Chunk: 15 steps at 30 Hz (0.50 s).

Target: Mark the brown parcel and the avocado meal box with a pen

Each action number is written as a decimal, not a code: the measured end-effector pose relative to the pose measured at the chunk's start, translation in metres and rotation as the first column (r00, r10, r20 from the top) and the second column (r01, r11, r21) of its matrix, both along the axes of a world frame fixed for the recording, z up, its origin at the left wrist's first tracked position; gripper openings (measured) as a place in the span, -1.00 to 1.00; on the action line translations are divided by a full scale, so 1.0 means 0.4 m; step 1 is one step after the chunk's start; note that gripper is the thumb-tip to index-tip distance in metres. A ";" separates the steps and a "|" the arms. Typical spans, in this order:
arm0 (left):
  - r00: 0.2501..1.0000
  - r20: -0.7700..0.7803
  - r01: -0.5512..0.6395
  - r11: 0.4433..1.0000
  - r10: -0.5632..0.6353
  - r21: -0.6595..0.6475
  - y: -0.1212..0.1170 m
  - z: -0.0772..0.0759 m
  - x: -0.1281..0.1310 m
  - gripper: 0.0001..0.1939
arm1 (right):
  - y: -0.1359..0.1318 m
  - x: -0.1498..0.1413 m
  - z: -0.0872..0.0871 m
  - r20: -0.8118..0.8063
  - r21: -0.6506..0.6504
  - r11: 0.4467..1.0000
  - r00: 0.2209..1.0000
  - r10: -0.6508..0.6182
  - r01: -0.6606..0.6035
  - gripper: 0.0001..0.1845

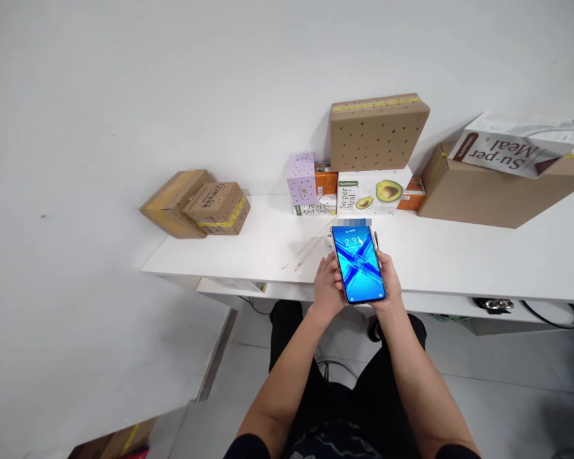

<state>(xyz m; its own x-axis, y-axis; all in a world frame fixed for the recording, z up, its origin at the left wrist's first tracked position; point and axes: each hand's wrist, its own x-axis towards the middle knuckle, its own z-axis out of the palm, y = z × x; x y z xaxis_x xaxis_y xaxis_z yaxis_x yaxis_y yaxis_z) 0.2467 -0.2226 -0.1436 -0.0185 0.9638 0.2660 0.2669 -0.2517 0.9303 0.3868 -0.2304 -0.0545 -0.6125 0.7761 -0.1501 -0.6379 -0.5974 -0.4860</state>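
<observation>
A smartphone with a lit blue lock screen is held upright in front of me, over the front edge of the white table. My right hand grips its right edge, partly hidden behind it. Against the left edge lies my left hand, its fingers curled and partly hidden at the phone's side. Directly beyond the phone stands a white box with avocado pictures. A thin cable lies on the tabletop to the left of the phone.
On the avocado box rests a dotted cardboard box; a lilac box and orange boxes stand beside it. Two cardboard boxes sit at left. A large carton at right carries a tilted white box. Under the tabletop is a shelf with a black cable.
</observation>
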 end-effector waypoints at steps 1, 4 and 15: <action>0.998 0.067 0.015 0.998 -0.010 -0.067 0.000 -0.003 -0.003 -0.36 | 0.001 0.000 -0.001 -0.002 0.001 1.000 1.000 0.004 -0.004 -0.37; 0.965 0.261 0.068 0.973 -0.008 -0.221 -0.003 0.000 -0.005 -0.33 | 0.001 -0.001 -0.003 -0.006 0.006 1.000 1.000 0.013 -0.013 -0.37; 0.437 0.871 0.386 0.827 0.226 -0.409 -0.017 0.065 0.023 -0.48 | 0.000 -0.001 -0.001 0.000 0.014 0.999 1.000 0.029 -0.029 -0.34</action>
